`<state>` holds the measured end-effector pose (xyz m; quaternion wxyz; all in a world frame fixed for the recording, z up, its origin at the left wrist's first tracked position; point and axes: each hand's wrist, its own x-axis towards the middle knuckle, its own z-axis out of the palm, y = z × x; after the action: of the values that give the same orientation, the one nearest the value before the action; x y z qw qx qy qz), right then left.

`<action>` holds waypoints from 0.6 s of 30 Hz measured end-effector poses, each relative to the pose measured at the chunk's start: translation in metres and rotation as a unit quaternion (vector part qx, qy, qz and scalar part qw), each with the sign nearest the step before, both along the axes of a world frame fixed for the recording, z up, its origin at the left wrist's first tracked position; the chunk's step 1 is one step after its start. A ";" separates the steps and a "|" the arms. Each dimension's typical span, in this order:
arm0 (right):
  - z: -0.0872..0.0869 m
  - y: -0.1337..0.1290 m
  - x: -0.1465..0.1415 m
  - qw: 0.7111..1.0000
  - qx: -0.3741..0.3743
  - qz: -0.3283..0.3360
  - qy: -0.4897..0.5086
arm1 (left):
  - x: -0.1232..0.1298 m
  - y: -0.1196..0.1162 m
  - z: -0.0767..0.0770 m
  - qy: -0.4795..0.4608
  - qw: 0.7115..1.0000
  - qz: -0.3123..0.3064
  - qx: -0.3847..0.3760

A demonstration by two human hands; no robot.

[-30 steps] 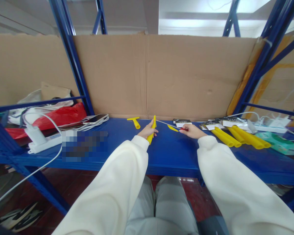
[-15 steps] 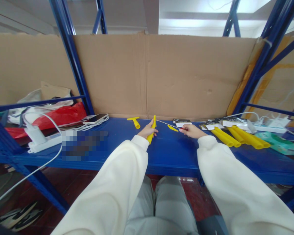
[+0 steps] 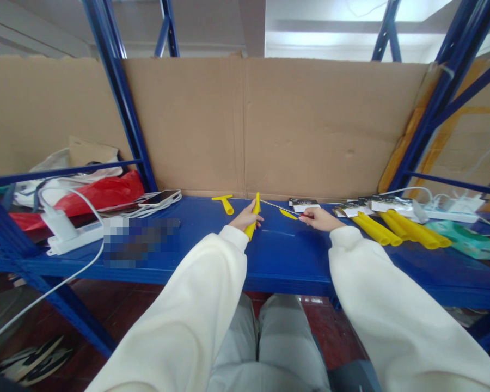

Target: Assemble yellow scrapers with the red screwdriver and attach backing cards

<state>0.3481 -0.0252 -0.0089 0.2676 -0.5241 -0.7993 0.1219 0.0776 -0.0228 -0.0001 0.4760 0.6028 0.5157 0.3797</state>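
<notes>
My left hand [image 3: 243,219] is closed around a yellow plastic handle [image 3: 251,231], which it holds up at a slant above the blue shelf. In my right hand [image 3: 322,219] is a screwdriver [image 3: 278,207] with a long thin metal shaft; a bit of its red handle shows between the fingers. The shaft runs left to the top part of the yellow handle, but whether its tip touches cannot be made out. A yellow T-shaped piece [image 3: 227,206] lies beyond my left hand. Just left of my right fingers lies a flat yellow piece [image 3: 287,214].
Several yellow tubular handles [image 3: 378,230] lie at the right, near black-and-white packets [image 3: 353,207] and a green pack [image 3: 467,239]. On the left are a power strip [image 3: 81,234], a phone [image 3: 161,197] and a red bag [image 3: 100,193]. Cardboard [image 3: 310,125] closes off the back.
</notes>
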 end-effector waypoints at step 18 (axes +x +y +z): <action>0.002 -0.002 -0.002 0.999 0.002 0.000 0.040 | -0.014 0.008 -0.004 -0.072 0.995 -0.055 -0.030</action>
<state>0.3461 -0.0273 -0.0072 0.3002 -0.5185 -0.7881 0.1411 0.0636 -0.0150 -0.0039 0.5495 0.5871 0.4572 0.3799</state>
